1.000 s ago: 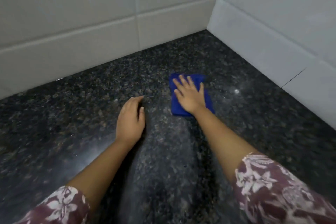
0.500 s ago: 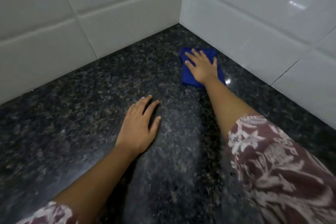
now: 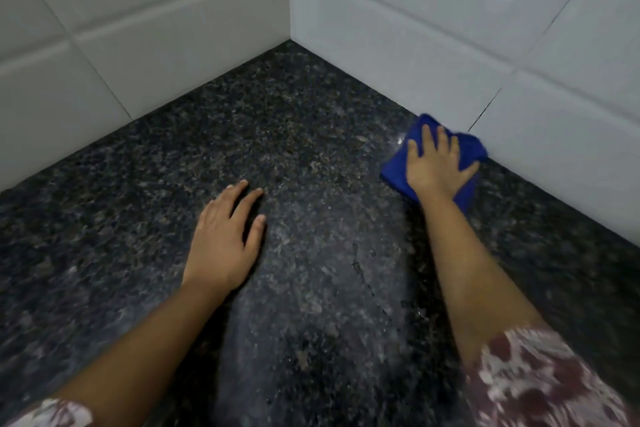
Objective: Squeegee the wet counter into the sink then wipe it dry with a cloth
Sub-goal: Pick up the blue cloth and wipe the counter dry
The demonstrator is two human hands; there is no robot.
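A folded blue cloth [image 3: 469, 147] lies on the dark speckled granite counter [image 3: 311, 135], against the foot of the right tiled wall. My right hand [image 3: 436, 163] presses flat on it with the fingers spread, covering most of it. My left hand [image 3: 225, 236] rests palm down on the bare counter to the left, fingers apart, holding nothing. A few small water drops [image 3: 362, 269] sit on the stone between my forearms. No squeegee or sink is in view.
White tiled walls [image 3: 398, 21] meet in a corner at the back of the counter and close it in on the left and right. My floral sleeves [image 3: 540, 381] show at the bottom edge.
My right hand has slid the cloth out of the corner, rightward along the right wall and nearer to me. My left hand has stayed flat on the counter.
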